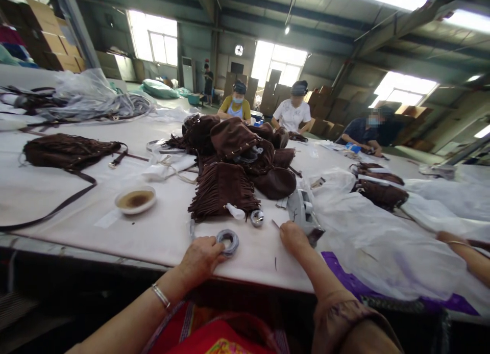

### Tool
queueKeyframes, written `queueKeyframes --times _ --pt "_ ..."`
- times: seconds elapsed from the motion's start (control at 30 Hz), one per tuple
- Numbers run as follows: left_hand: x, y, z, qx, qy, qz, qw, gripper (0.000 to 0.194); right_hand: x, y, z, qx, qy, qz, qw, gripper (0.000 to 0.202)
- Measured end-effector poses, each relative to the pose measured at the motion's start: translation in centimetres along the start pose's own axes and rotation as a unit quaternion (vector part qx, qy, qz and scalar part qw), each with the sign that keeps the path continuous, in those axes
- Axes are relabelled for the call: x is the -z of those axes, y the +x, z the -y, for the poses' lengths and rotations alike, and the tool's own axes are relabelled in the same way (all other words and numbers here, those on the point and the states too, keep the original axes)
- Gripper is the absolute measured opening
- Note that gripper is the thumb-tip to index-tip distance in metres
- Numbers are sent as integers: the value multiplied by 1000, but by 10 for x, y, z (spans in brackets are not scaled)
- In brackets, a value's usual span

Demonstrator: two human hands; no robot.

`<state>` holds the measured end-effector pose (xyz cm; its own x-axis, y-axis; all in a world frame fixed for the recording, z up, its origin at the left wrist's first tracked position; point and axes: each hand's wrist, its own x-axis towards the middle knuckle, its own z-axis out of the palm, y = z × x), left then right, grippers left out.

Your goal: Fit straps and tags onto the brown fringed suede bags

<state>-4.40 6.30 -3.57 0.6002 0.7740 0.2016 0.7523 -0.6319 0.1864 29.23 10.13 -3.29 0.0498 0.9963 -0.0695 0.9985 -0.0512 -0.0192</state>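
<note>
My left hand [202, 258] is closed on the edge of a grey ring-shaped roll [235, 246] at the table's front edge. To the right, my right hand [294, 238] grips a thin pointed strip or tool [275, 225]; its kind cannot be made out. A grey tape dispenser [306, 211] stands just beyond that hand. Between and beyond my hands lie a small shiny roll [257, 223] and a white crumpled piece [236, 211]. The latter touches the hem of a dark brown fringed bag [225, 188]. One thin dark scrap [276, 263] lies near the front edge.
Several brown bags [237, 140] are heaped behind the fringed one. At left are a white dish [135, 210] with brown contents and another bag [69, 151] with its strap. Clear plastic sheeting [367, 242] covers the right side, where another person's arm [465, 252] reaches in. Co-workers sit across the table.
</note>
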Motion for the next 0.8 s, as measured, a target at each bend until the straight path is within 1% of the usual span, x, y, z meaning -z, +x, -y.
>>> queueKeyframes --times 0.17,0.37,0.47,0.6,0.7,0.8 --pt "-2 0 1 -5 3 -12 1000 12 4 -7 -2 4 21 -1 1000 25" --pt "-5 0 1 -7 3 -27 1000 15 -2 -10 4 -6 9 -10 1000 26" --pt "-6 0 2 -10 1 -34 999 16 -3 -8 7 -1 -1 -8 1000 28" --pt "-8 -1 4 -14 -3 -40 999 16 3 -3 5 4 -13 10 1000 29" --pt "-9 -2 6 -13 -7 -37 999 15 9 2 2 7 -18 24 1000 29" --pt "-9 -2 7 -11 -9 -31 999 16 11 5 2 10 -27 31 999 28"
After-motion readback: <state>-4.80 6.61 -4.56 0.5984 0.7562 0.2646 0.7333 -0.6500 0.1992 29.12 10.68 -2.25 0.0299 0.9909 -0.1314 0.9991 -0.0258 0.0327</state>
